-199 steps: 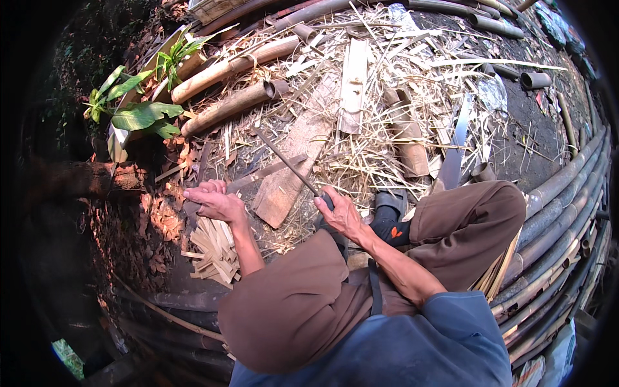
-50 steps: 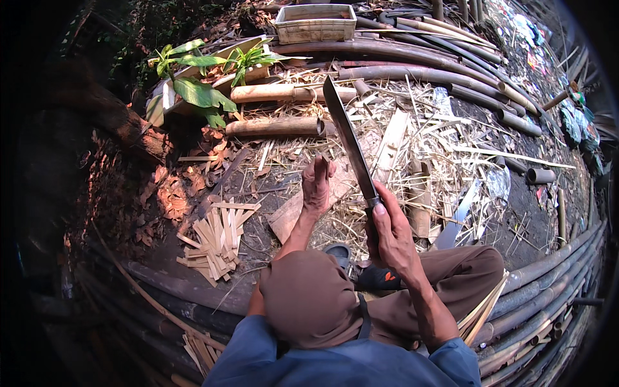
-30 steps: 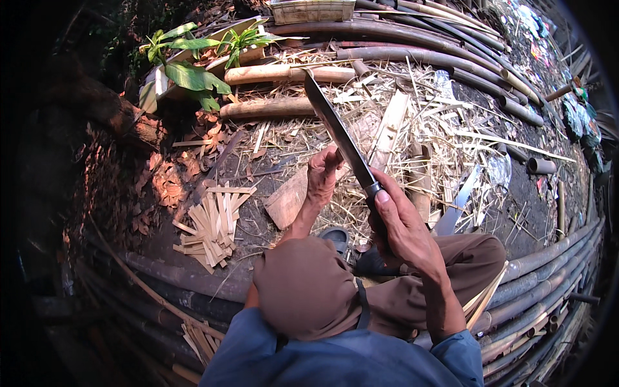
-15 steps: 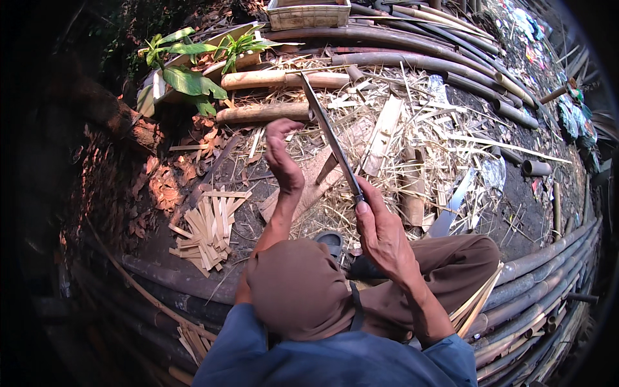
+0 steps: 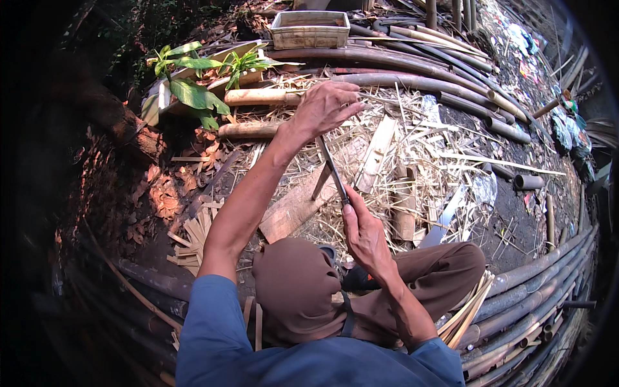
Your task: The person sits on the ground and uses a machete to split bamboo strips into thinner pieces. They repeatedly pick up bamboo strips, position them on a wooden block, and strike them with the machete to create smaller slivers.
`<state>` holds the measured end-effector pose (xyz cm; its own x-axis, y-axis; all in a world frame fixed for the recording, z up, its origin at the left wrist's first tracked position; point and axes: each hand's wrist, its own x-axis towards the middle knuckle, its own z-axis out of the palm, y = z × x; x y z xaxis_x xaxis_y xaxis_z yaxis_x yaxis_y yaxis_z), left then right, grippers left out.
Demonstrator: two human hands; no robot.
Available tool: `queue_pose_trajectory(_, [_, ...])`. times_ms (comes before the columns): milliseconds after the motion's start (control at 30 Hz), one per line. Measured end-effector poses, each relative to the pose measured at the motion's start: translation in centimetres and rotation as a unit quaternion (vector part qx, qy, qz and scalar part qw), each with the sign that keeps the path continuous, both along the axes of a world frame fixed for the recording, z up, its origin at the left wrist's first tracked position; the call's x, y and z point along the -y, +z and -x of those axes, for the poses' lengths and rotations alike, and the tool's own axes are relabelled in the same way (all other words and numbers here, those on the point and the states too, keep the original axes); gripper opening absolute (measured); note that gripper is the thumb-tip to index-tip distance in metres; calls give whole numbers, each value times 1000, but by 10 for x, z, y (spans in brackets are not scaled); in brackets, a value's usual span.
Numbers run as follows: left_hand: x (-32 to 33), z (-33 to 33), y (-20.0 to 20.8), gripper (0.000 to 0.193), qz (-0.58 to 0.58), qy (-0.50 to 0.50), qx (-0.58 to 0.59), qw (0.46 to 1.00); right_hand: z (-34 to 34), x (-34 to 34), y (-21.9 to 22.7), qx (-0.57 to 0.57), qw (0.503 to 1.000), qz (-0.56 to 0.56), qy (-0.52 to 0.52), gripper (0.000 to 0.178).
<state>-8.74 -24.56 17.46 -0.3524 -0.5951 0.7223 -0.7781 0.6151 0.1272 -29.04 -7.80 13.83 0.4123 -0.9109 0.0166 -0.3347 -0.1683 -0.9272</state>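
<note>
My right hand is closed round the handle of a long knife, its blade slanting away from me and up to the left. My left hand is stretched out over the far end of the blade and hides its tip. Its fingers are apart and point to the right. A thin pale strip lies by the fingertips; whether they touch it I cannot tell. Under the blade a short wooden peg stands by a thick wooden board. Flat bamboo slats lie in a pile left of my knee.
Bamboo shavings litter the ground ahead. Dark bamboo poles lie beyond, before a pale plastic crate. A broad pale metal blade leans near my right knee. More poles are stacked at right; a leafy plant stands at left.
My left hand has moved forward and right, from beside the knife to over its far end. The knife and my right hand have shifted slightly left and nearer.
</note>
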Motion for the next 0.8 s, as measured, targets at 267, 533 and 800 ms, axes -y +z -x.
queue_pose_trajectory(267, [-4,-5,-55,42,-323,125,76,935,-4,-1,-37,-9,1000,-2,23,42])
queue_pose_trajectory(533, [-54,38,-34,39,-80,-56,-122,988,27,47,-53,29,998,-49,-3,51])
queue_pose_trajectory(800, [-7,44,-49,27,-197,-66,-47,977,37,95,-63,-20,995,-98,17,27])
